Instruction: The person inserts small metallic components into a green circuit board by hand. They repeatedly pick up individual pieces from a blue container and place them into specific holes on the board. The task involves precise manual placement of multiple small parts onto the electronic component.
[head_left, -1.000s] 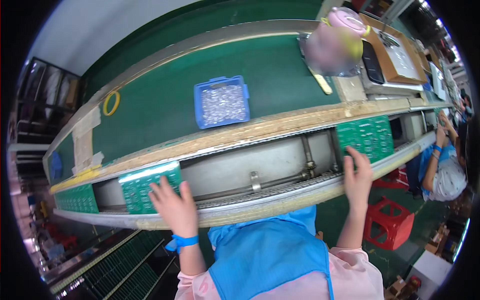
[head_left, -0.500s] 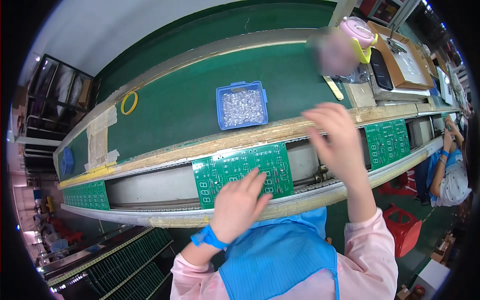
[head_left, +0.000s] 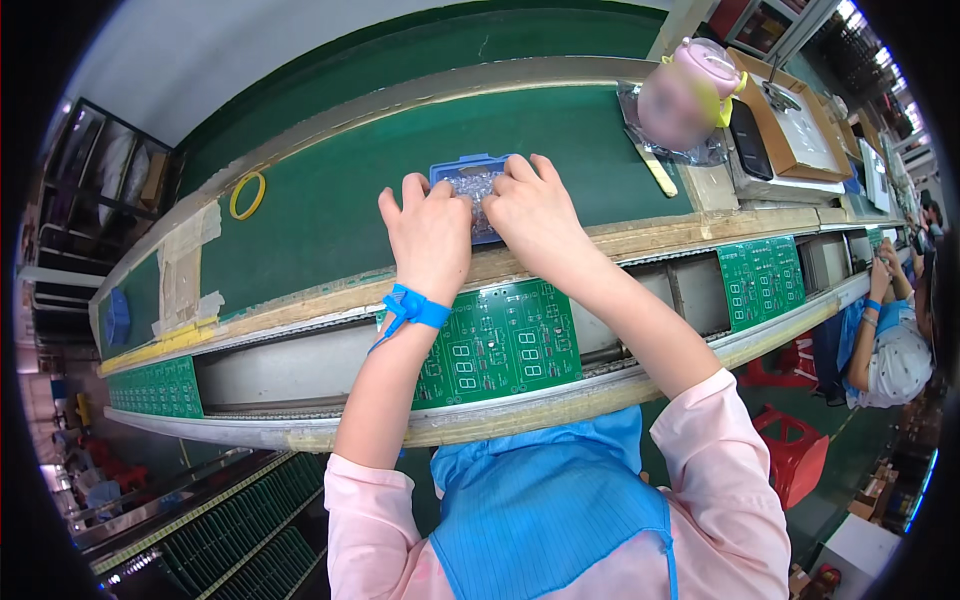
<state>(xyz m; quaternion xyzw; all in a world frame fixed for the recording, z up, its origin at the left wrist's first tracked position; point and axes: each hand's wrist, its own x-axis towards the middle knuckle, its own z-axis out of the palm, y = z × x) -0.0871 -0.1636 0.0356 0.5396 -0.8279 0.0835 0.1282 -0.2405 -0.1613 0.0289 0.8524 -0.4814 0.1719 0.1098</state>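
Both your hands are up on the green bench top right now, parked over the small blue tray of little clear parts. Your left hand sits on the tray's left half with fingers spread and curled down into it, and your right hand covers the right half the same way. Fingertips are buried in the parts, so honestly I can't tell if you've actually pinched anything or are just touching the pile. The tray is mostly hidden under your hands; only its far rim and a strip in the middle show.

Stuff around you: the green circuit board lies on the conveyor channel right below your forearms, and your left arm with the blue wrist strap crosses over its left edge. Another board sits further right in the channel, and one more far left. A wooden rail runs between tray and conveyor, under your wrists.

On the bench, a yellow ring lies well to the left, with taped patches near it. To the right there's a pink jug on clear plastic and a dark phone-like slab beside it. A co-worker's arm shows at the far right.
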